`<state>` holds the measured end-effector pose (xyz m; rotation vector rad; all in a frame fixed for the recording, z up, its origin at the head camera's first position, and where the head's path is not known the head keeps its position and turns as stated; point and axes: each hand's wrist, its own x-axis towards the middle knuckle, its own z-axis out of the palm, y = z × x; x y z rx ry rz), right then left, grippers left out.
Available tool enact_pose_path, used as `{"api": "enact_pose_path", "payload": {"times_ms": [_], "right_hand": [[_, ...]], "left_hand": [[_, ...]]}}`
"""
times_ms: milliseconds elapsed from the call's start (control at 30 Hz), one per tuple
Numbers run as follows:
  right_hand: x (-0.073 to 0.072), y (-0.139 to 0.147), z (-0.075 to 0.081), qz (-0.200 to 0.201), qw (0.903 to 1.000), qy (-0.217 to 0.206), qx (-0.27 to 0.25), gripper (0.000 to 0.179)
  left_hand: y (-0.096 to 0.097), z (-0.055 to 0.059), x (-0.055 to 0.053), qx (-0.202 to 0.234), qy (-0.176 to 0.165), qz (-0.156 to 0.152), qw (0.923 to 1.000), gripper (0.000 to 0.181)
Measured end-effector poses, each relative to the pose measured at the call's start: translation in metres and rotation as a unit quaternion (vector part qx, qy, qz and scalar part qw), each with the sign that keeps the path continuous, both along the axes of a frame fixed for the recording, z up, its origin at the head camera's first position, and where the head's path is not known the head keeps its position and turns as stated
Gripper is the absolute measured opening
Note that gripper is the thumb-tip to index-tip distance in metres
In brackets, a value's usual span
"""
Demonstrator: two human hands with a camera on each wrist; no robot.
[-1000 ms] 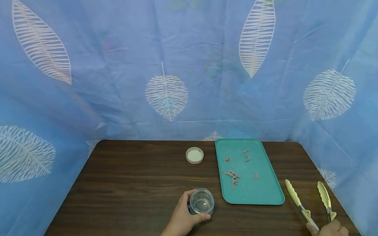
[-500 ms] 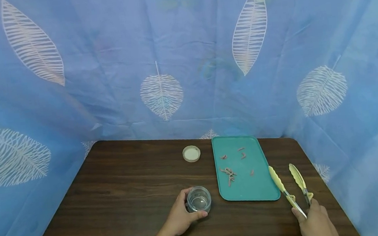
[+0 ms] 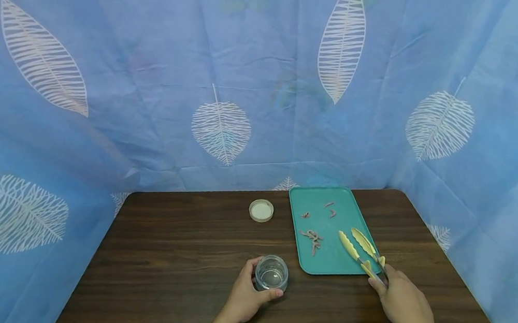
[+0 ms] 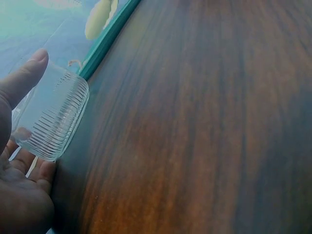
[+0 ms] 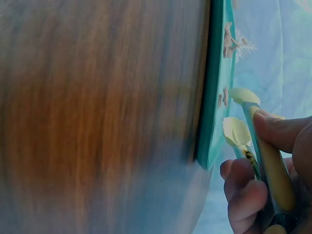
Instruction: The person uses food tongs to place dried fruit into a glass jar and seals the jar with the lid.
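My left hand point(image 3: 246, 294) curls its thumb and fingers round a clear glass jar point(image 3: 271, 273) that stands on the table. In the left wrist view the jar point(image 4: 53, 114) shows ribbed sides, with the thumb along one side. My right hand point(image 3: 403, 296) grips yellow-tipped tongs point(image 3: 364, 258), their arms spread a little apart. The tong tips hang over the right part of a teal tray point(image 3: 330, 266). On the tray lie a small heap of pinkish, worm-like pieces point(image 3: 312, 238) and several loose ones nearer its far end. Nothing shows between the tong tips.
A round lid point(image 3: 261, 210) with a pale inside lies on the dark wooden table point(image 3: 179, 252), left of the tray's far end. Blue cloth point(image 3: 149, 89) with white leaf prints hangs behind and on both sides of the table.
My right hand has carried the tongs left and forward, from beside the tray to over it. The tong arms have drawn closer together. My left hand keeps its hold on the jar.
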<state>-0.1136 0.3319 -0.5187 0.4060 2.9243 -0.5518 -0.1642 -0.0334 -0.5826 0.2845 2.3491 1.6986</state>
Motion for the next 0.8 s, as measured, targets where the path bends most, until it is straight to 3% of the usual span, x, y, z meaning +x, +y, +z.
{"api": "enact_pose_path", "payload": {"times_ms": [400, 800], "right_hand": [[-0.0046, -0.0073, -0.005, 0.012, 0.9992, 0.01, 0.036, 0.064], [-0.0035, -0.0081, -0.0058, -0.014, 0.9999, -0.004, 0.006, 0.066]], "left_hand": [[0.0019, 0.0026, 0.0005, -0.001, 0.004, 0.003, 1.0, 0.093], [0.0017, 0.0065, 0.0027, 0.006, 0.003, 0.006, 1.0, 0.093]]}}
